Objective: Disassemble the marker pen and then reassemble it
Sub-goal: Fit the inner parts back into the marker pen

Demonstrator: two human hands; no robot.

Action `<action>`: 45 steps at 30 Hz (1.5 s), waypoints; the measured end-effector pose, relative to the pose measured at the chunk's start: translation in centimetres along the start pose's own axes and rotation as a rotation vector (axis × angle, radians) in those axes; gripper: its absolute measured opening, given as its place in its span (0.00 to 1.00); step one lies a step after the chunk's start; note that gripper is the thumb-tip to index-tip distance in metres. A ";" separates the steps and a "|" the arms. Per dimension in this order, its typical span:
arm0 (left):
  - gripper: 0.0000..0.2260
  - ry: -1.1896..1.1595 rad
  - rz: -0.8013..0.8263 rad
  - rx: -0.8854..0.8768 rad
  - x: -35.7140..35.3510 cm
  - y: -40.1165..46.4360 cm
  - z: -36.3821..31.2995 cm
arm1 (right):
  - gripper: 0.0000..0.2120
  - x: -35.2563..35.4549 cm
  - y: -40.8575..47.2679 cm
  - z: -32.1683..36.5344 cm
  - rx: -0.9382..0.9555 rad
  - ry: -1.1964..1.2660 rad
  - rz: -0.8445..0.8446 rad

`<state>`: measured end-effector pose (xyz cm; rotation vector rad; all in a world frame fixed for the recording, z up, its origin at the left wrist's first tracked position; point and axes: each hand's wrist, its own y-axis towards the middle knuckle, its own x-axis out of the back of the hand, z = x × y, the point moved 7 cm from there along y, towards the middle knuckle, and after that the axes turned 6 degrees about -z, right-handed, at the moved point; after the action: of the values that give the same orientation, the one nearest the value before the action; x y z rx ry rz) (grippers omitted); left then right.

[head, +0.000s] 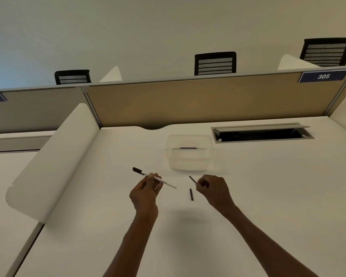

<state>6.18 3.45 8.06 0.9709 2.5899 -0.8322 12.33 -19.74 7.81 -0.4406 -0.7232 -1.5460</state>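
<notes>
So the marker body (154,178) is held up off the bench (268,186), pinched in the fingers of the left hand (146,189). Its long axis is tilted: black capped end up and to the left, open white end pointed down and right, straight toward the other hand. A thin dark stick (192,179), probably the ink core, is pinched in the right hand (212,189), with its free end aimed up-left, back at that open end. The two are near each other but clearly apart, and roughly lined up, not quite on one axis.

A second small dark piece (191,194) is lying on the bench between the hands, touched by neither and a bit nearer the right one. Whether it's a plug or a tip can't be told. A clear plastic tray (189,154) is sat further back.

Whichever way this is going, the stick's line against the barrel mouth is what looks to matter next.
</notes>
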 end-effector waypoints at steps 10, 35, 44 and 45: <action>0.10 -0.205 -0.109 0.196 0.7 0.2 0.6 | 0.04 1.3 -2.3 5.8 0.145 0.293 -0.037; 0.08 -0.147 -0.007 0.194 -0.3 -0.8 0.0 | 0.03 1.6 -2.9 7.6 0.262 0.148 0.004; 0.11 -0.191 0.020 0.309 -1.0 -2.5 1.2 | 0.06 2.1 -2.7 10.0 0.405 0.130 -0.064; 0.11 -0.200 0.018 0.319 -1.0 -2.6 1.3 | 0.06 2.1 -2.7 10.1 0.411 0.125 -0.063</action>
<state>5.25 0.59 8.54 0.9330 2.3195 -1.2954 8.00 -14.47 16.06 -0.0153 -0.9367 -1.4214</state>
